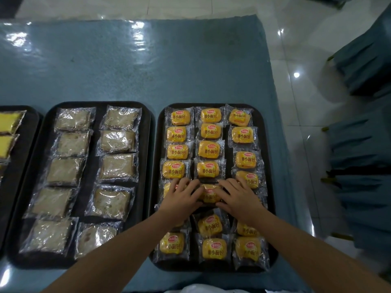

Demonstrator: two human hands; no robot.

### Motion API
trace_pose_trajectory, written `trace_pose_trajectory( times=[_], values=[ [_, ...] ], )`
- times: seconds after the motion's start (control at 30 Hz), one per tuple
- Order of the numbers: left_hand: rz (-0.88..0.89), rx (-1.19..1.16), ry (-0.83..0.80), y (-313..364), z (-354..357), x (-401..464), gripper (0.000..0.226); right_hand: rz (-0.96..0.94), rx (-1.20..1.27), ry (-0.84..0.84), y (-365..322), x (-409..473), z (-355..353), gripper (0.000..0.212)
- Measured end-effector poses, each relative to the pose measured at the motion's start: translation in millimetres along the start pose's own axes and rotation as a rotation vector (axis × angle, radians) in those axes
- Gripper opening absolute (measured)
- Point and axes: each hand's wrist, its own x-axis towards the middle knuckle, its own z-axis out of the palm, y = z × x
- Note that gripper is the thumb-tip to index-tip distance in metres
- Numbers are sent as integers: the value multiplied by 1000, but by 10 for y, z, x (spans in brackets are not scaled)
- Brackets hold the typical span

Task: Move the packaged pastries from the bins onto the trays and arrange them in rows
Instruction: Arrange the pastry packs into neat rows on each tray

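We have both hands down on the right tray (271,199), a black one filled with small yellow bread packets (209,152) laid in three columns. Our left hand (182,197) and right hand (239,197) meet over one packet in the middle column (209,194), fingers lying on its left and right edges; whether they pinch the wrapper or only press on it we cannot tell. The left palm covers part of the packet beside it in the left column, and the right fingertips reach the wrapper of a packet in the right column. Our forearms cross the near rows, hiding parts of several packets there.

Just beside this tray, to the left, sits the middle tray (95,166), also black, holding pale brown pastries in clear wrappers (118,168) in two columns. Further left, cut by the frame edge, a third tray (31,123) shows yellow cake slices (9,121).

All three trays rest on the tabletop (148,66), which is covered in blue cloth under a glossy clear sheet that catches the light. Past its far and right edges lies a shiny white tiled floor (296,102). On the right, blurred blue-covered shapes (364,66) stand well apart from the trays; we cannot make out what they are.
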Motion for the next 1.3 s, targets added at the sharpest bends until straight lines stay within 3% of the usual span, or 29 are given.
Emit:
trace_pose_trajectory(
  times=[0.3,0.53,0.8,0.97,1.07,1.17,1.3],
  values=[
    [-126,-4,-12,199,-13,8,51,22,16,77,-38,2,65,46],
    [-198,43,-70,263,-37,2,75,-33,52,124,-52,12,54,44],
    [-234,17,-36,269,-1,-14,54,69,52,-23,-35,23,3,48],
    [-249,-38,-115,314,-125,-86,51,81,53,-7,-70,-76,-68,44],
    [-193,-105,-137,412,-157,-259,44,70,63,-1,-226,-226,-103,32],
    [-95,-98,-167,503,-100,-457,38,85,90,-107,-366,-367,-40,38],
    [-97,-126,-173,547,-41,-545,45,135,150,-200,-438,-400,-18,42]
  ],
)
